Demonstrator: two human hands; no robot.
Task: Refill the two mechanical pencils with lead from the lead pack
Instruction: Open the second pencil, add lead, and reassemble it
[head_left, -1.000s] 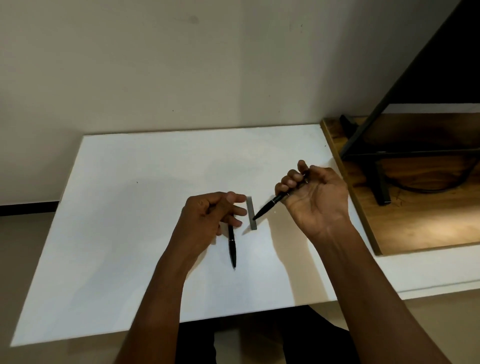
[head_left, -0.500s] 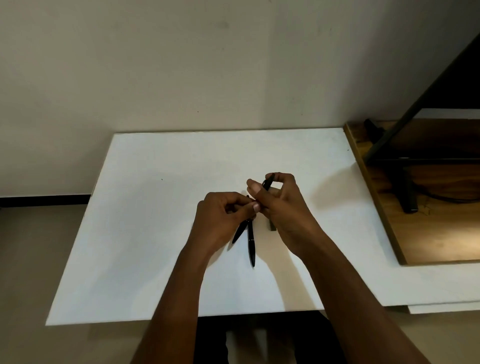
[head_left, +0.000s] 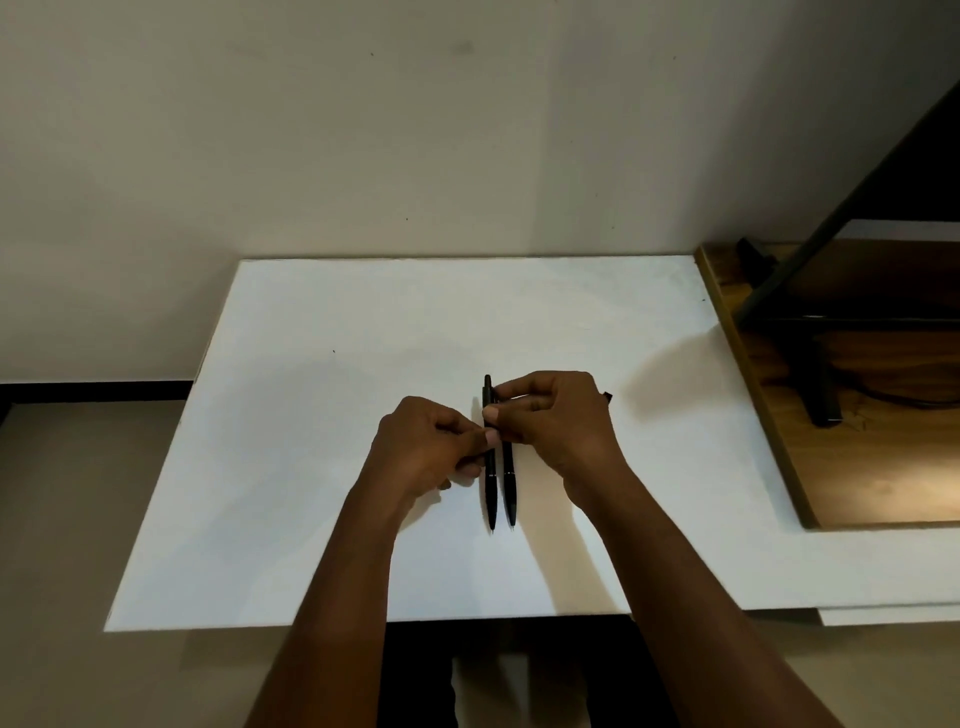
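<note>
Two black mechanical pencils lie side by side on the white table (head_left: 311, 415), tips toward me. The left pencil (head_left: 491, 499) is pinched at mid-barrel by my left hand (head_left: 431, 441). My right hand (head_left: 556, 421) holds the same pencil higher up, between thumb and forefinger, near its top end. The right pencil (head_left: 510, 488) rests on the table, and its upper half is hidden under my right hand. A small dark end (head_left: 608, 397) sticks out past my right hand; I cannot tell if it is the lead pack, which is otherwise hidden.
A wooden board (head_left: 857, 467) lies along the table's right side, carrying a black stand foot (head_left: 815, 395) and a cable. A beige wall rises behind the table. The table's front edge runs just below my forearms.
The pencil my right hand held in the air now lies straight beside the other one. Both hands have come together on it. The grey lead pack has gone out of sight.
</note>
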